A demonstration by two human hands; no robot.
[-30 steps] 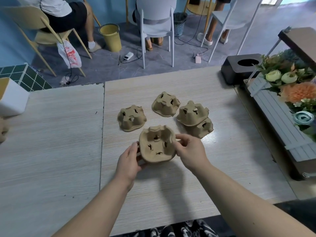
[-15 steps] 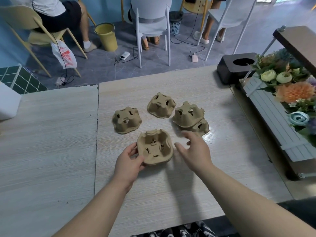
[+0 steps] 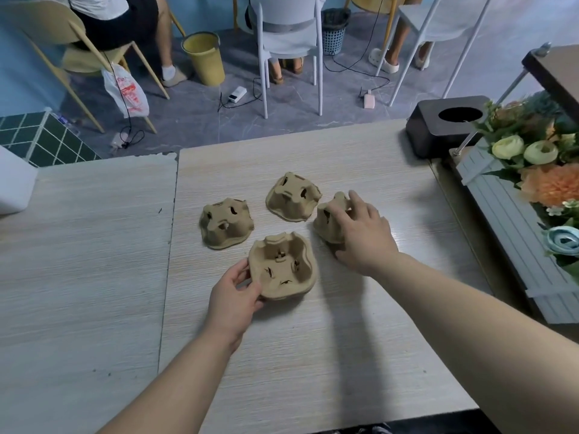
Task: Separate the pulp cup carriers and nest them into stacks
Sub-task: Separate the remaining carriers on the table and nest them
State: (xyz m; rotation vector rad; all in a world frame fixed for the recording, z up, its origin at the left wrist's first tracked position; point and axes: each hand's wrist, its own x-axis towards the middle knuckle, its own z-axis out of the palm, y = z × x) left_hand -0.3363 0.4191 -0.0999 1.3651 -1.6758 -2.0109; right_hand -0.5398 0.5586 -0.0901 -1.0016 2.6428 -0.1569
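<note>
Brown pulp cup carriers lie on the light wooden table [image 3: 313, 355]. One carrier, cups facing up [image 3: 283, 266], sits nearest me, and my left hand [image 3: 233, 297] holds its left rim with thumb and fingers. Two upside-down carriers lie behind it: one at the left [image 3: 226, 222] and one in the middle [image 3: 293, 196]. On the right is an upside-down carrier pile [image 3: 329, 222]; my right hand [image 3: 363, 233] lies over it with fingers curled onto its top. The hand hides the lower part of that pile.
A black box with a round hole [image 3: 445, 123] stands at the table's far right corner. A planter of artificial flowers [image 3: 532, 170] runs along the right edge. A white object [image 3: 14, 183] is at far left. Chairs and seated people are beyond the table.
My right hand let go of the upturned carrier and moved right and away onto the pile on the right. The upturned carrier came down onto the table, held only by my left hand.
</note>
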